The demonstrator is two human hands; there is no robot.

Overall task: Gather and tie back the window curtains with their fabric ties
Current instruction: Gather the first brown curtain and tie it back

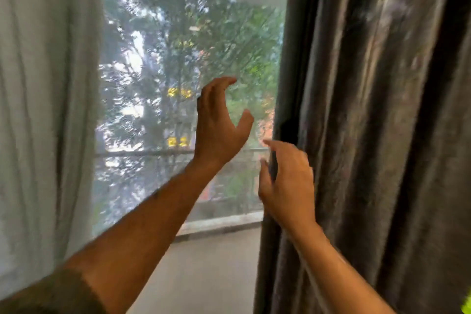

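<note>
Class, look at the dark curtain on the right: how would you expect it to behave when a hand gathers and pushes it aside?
The dark curtain hangs in deep soft folds, so it is probably floppy and will bunch easily. Its thick, sheened cloth suggests some weight and perhaps a slippery feel. The right hand is at its edge; the left hand is apart.

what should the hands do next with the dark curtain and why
Probably close the right hand on the dark curtain edge: its fingers sit at that edge, grip unclear. The left hand hangs open before the window, holding nothing, and no tie shows.
</note>
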